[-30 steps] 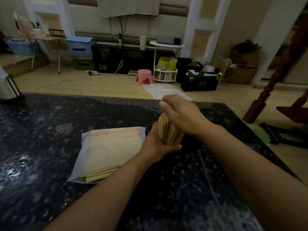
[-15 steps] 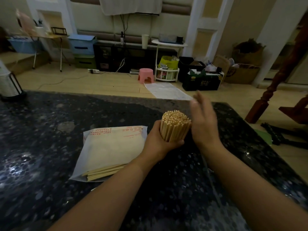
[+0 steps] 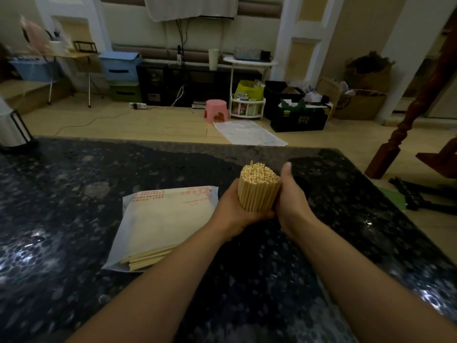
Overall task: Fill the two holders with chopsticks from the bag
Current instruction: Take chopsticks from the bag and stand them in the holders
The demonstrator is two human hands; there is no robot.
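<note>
A thick bundle of pale wooden chopsticks [image 3: 258, 191] stands upright over the dark stone counter [image 3: 74, 194]. My left hand [image 3: 235, 209] grips its lower left side and underside. Against the bundle's right side lies my right hand [image 3: 289, 199], thumb pointing up, fingers hidden behind. To the left lies the white bag [image 3: 160, 219] with red print, flat on the counter, and several loose chopsticks [image 3: 148, 258] stick out of its near end. A white ribbed cylinder in a black frame [image 3: 12, 127], possibly a holder, stands at the counter's far left edge.
Beyond the counter's far edge is a wooden floor with a pink stool [image 3: 216, 111], a white plastic sheet [image 3: 249, 136], a black box [image 3: 299, 115] and a white rack [image 3: 247, 105]. A dark wooden stair post [image 3: 400, 134] rises at the right.
My right hand came off the top of the bundle, swung to the right, and now lies against its right side. The bundle stands more upright, its tips in full view.
</note>
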